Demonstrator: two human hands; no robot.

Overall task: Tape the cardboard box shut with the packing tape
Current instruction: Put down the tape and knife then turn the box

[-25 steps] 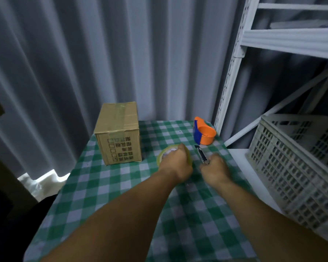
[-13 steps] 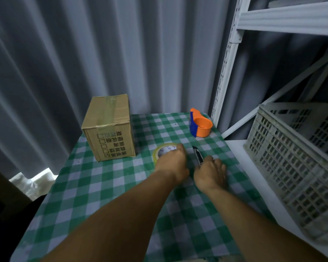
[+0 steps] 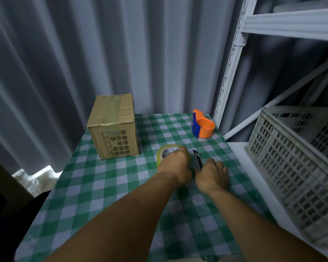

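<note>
A small cardboard box (image 3: 113,127) stands at the far left of the green checked table (image 3: 106,188), flaps down, with a strip of clear tape along its top seam. A yellowish roll of packing tape (image 3: 166,151) lies flat right of the box. My left hand (image 3: 175,166) rests over the roll's near side, fingers curled on it. My right hand (image 3: 212,175) lies just to the right, fingers closed around the handle end of a dark utility knife (image 3: 197,160) whose tip points away from me.
An orange and blue tape dispenser (image 3: 203,126) sits at the table's far right corner. A white metal shelf post (image 3: 229,61) rises beside it. A grey plastic crate (image 3: 299,159) lies on the white shelf at right. Grey curtains hang behind the table.
The view has shifted slightly. My right hand has drawn closer to my left and closed on the knife's handle. My left hand has stayed on the tape roll.
</note>
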